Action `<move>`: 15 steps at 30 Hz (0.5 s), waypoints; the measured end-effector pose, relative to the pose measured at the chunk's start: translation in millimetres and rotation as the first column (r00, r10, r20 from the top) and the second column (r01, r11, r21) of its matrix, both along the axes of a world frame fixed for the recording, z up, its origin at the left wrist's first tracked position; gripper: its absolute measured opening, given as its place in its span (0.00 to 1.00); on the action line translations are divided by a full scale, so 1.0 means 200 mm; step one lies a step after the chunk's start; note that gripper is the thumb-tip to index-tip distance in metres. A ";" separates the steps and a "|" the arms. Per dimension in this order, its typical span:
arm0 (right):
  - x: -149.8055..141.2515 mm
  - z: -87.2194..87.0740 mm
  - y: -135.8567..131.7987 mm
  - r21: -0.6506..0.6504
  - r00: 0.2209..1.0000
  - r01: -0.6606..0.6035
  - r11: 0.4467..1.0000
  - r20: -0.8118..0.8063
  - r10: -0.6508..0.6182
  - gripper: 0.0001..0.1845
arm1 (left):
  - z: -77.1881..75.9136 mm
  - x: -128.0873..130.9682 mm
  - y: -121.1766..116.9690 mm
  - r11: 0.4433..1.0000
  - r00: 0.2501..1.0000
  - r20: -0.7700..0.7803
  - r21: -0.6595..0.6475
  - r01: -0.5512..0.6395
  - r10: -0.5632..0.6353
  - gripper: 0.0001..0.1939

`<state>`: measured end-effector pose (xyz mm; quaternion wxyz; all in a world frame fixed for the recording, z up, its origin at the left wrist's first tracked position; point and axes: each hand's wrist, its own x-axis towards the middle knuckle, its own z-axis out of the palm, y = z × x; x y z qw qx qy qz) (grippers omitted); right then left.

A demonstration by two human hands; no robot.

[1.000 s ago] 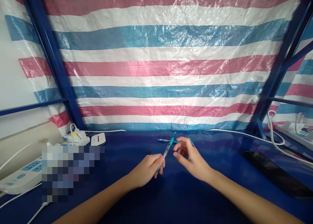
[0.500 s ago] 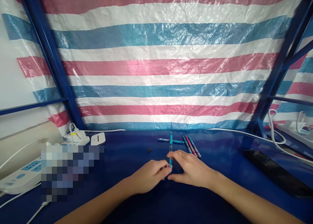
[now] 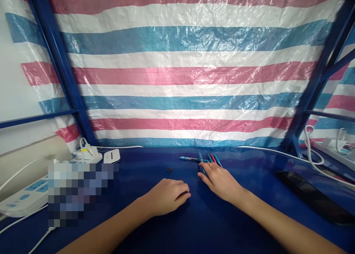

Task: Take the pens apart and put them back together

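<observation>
pink, white and blue striped tarpaulin (image 3: 177,76) hung on blue steel framing (image 3: 52,61), behind a glossy blue counter (image 3: 205,224) carrying a white power strip (image 3: 24,198) at left and a black slab (image 3: 313,196) at right. left hand (image 3: 166,197) resting on the counter, fingers curled together, empty; right hand (image 3: 219,182) with fingers spread apart, clamped on nothing, touching a cluster of teal and pink pens (image 3: 212,159) lying near the counter's far edge. one small dark bit (image 3: 169,169) to the left of the pens, apart from both hands.
</observation>
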<state>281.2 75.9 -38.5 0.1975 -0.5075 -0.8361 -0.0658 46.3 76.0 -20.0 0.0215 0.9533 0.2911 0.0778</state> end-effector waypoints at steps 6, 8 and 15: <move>0.00 0.01 0.00 -0.035 1.000 0.018 0.999 0.016 -0.017 0.16 | 0.01 0.00 0.00 1.000 1.000 -0.014 0.027 0.008 -0.008 0.10; 0.00 0.02 -0.01 -0.047 1.000 0.007 0.999 -0.006 -0.007 0.16 | 0.00 0.00 0.01 0.999 1.000 -0.018 0.032 0.011 -0.010 0.10; -0.02 0.06 -0.03 -0.016 0.994 -0.038 0.999 -0.101 0.036 0.13 | 0.00 0.00 0.01 0.999 1.000 -0.016 0.042 0.013 -0.013 0.10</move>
